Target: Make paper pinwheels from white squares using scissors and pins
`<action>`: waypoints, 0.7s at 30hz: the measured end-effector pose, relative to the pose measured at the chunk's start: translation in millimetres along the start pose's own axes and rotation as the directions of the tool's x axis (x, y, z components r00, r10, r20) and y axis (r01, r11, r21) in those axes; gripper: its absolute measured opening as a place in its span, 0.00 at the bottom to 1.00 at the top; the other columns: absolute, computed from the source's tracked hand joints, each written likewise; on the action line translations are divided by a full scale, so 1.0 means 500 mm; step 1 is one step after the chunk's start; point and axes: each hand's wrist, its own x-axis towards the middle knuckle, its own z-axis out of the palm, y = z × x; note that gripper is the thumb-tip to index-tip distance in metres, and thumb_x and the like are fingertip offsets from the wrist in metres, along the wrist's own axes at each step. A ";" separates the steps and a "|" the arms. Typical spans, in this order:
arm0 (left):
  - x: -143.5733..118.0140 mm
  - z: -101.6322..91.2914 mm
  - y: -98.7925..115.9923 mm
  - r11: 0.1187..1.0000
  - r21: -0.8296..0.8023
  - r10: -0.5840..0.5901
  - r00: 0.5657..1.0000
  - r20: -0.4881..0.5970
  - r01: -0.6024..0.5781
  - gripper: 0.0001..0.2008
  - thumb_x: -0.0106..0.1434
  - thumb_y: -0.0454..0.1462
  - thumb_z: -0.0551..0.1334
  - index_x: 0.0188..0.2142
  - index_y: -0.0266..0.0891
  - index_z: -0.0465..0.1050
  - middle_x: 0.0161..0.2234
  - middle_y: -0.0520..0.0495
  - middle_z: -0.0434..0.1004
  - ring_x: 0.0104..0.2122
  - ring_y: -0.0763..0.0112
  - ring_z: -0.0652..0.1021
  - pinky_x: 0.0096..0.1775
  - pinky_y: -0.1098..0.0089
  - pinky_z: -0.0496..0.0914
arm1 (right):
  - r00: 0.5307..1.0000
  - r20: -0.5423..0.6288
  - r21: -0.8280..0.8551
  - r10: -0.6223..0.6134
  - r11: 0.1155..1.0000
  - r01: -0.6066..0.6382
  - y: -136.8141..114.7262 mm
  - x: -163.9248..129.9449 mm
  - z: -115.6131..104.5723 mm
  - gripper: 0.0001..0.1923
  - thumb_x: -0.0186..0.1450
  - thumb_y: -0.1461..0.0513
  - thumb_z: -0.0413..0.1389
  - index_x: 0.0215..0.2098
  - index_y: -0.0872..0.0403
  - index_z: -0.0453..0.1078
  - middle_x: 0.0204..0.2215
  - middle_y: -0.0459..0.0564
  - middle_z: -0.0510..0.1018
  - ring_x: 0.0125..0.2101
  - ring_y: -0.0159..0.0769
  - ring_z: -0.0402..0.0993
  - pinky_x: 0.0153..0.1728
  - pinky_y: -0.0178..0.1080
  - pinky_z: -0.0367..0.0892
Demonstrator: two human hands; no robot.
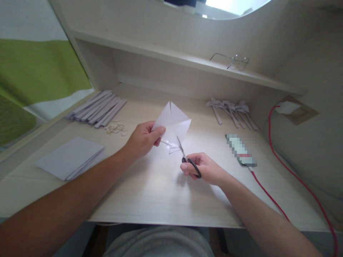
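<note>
My left hand (pixel 148 137) pinches a white square of paper (pixel 174 123) by its left corner, holding it up over the table. Slits run inward from the paper's top and right corners. My right hand (pixel 200 167) has its fingers in the black handles of a pair of scissors (pixel 181 147). The scissor blades point up at the paper's lower edge; whether they are cutting at this instant I cannot tell. Just below the paper, a small clear, shiny item (pixel 173 147) shows; its kind is unclear.
Rolled paper sticks (pixel 100 107) lie at the back left, beside small pale bits (pixel 116 127) and a stack of folded paper (pixel 72 157). At right are paper pinwheels on sticks (pixel 230 109), a phone (pixel 240 150) and its red cable (pixel 268 194). Glasses (pixel 237 62) rest on the shelf.
</note>
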 end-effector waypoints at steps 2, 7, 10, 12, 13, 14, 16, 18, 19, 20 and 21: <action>0.001 0.000 0.000 1.000 -0.004 0.003 1.000 0.001 -0.003 0.16 0.60 0.44 0.64 0.21 0.39 0.67 0.17 0.54 0.67 0.18 0.75 0.67 0.24 0.72 0.62 | 1.000 -0.005 -0.002 0.006 1.000 -0.006 -0.001 -0.001 0.000 0.24 0.61 0.45 0.66 0.25 0.56 0.72 0.17 0.41 0.68 0.19 0.27 0.59 0.22 0.34 0.51; 0.002 -0.001 0.000 1.000 -0.004 0.012 1.000 0.008 -0.012 0.16 0.60 0.44 0.64 0.21 0.38 0.66 0.17 0.53 0.67 0.19 0.75 0.67 0.24 0.72 0.62 | 1.000 -0.019 -0.013 0.010 1.000 -0.010 0.002 0.000 0.000 0.25 0.61 0.44 0.65 0.24 0.56 0.71 0.17 0.42 0.68 0.18 0.27 0.59 0.22 0.35 0.50; 0.003 -0.001 0.000 1.000 -0.020 0.004 1.000 0.001 -0.004 0.16 0.60 0.44 0.64 0.21 0.39 0.66 0.17 0.54 0.67 0.19 0.75 0.67 0.24 0.73 0.62 | 1.000 -0.029 -0.016 0.013 1.000 -0.013 0.006 0.002 0.000 0.25 0.60 0.44 0.66 0.24 0.56 0.70 0.17 0.41 0.67 0.18 0.26 0.58 0.21 0.35 0.49; 0.003 -0.002 -0.001 1.000 -0.018 0.001 1.000 -0.002 -0.001 0.16 0.60 0.44 0.64 0.21 0.38 0.66 0.16 0.54 0.67 0.18 0.75 0.67 0.23 0.73 0.62 | 0.999 -0.038 -0.013 0.018 1.000 -0.018 0.008 0.004 0.001 0.25 0.60 0.45 0.67 0.23 0.56 0.69 0.17 0.41 0.67 0.18 0.26 0.57 0.20 0.35 0.48; 0.003 -0.002 -0.001 1.000 -0.015 0.002 1.000 -0.004 -0.002 0.16 0.60 0.44 0.64 0.21 0.38 0.66 0.16 0.54 0.67 0.18 0.76 0.67 0.23 0.73 0.62 | 0.999 -0.042 -0.011 0.020 1.000 -0.021 0.009 0.005 0.001 0.25 0.59 0.45 0.67 0.23 0.55 0.68 0.16 0.41 0.66 0.17 0.26 0.57 0.20 0.35 0.48; 0.003 -0.002 -0.002 1.000 -0.013 0.004 1.000 -0.006 -0.004 0.16 0.60 0.44 0.64 0.21 0.38 0.66 0.16 0.54 0.67 0.18 0.76 0.67 0.23 0.73 0.61 | 0.999 -0.046 -0.007 0.022 1.000 -0.023 0.010 0.006 0.001 0.25 0.59 0.45 0.67 0.22 0.55 0.68 0.16 0.41 0.66 0.17 0.26 0.56 0.20 0.35 0.48; 0.003 -0.002 -0.002 1.000 -0.012 0.007 1.000 -0.007 -0.007 0.16 0.60 0.44 0.64 0.21 0.38 0.67 0.16 0.54 0.67 0.18 0.76 0.67 0.23 0.73 0.61 | 0.998 -0.059 -0.004 0.020 1.000 -0.021 0.012 0.007 0.000 0.25 0.59 0.44 0.67 0.23 0.55 0.68 0.17 0.41 0.67 0.17 0.26 0.56 0.20 0.35 0.48; 0.002 -0.002 -0.002 1.000 -0.010 0.009 1.000 -0.008 -0.009 0.16 0.60 0.43 0.63 0.21 0.38 0.66 0.16 0.54 0.67 0.18 0.76 0.67 0.23 0.73 0.61 | 0.997 -0.070 -0.009 0.018 1.000 -0.019 0.015 0.007 -0.001 0.25 0.59 0.44 0.66 0.23 0.55 0.68 0.16 0.41 0.67 0.17 0.26 0.56 0.19 0.35 0.47; 0.002 -0.002 -0.001 1.000 -0.010 0.008 1.000 -0.009 -0.008 0.16 0.60 0.43 0.63 0.21 0.38 0.66 0.16 0.54 0.67 0.18 0.76 0.67 0.23 0.73 0.61 | 0.997 -0.076 -0.010 0.017 1.000 -0.017 0.016 0.007 -0.001 0.25 0.59 0.44 0.66 0.23 0.55 0.68 0.16 0.41 0.67 0.17 0.26 0.56 0.19 0.35 0.47; 0.002 -0.002 -0.001 1.000 -0.012 0.007 1.000 -0.010 -0.007 0.16 0.60 0.44 0.64 0.21 0.38 0.67 0.16 0.54 0.67 0.18 0.76 0.67 0.23 0.73 0.61 | 0.997 -0.082 -0.010 0.015 1.000 -0.016 0.017 0.007 -0.002 0.25 0.59 0.44 0.66 0.22 0.55 0.68 0.16 0.41 0.67 0.17 0.26 0.56 0.19 0.35 0.47; 0.002 -0.002 -0.001 1.000 -0.015 0.005 1.000 -0.012 -0.005 0.16 0.60 0.44 0.64 0.21 0.38 0.67 0.17 0.54 0.67 0.18 0.76 0.67 0.23 0.73 0.61 | 0.996 -0.088 -0.009 0.014 1.000 -0.015 0.018 0.008 -0.002 0.25 0.59 0.44 0.66 0.22 0.55 0.68 0.16 0.41 0.66 0.17 0.26 0.55 0.19 0.35 0.47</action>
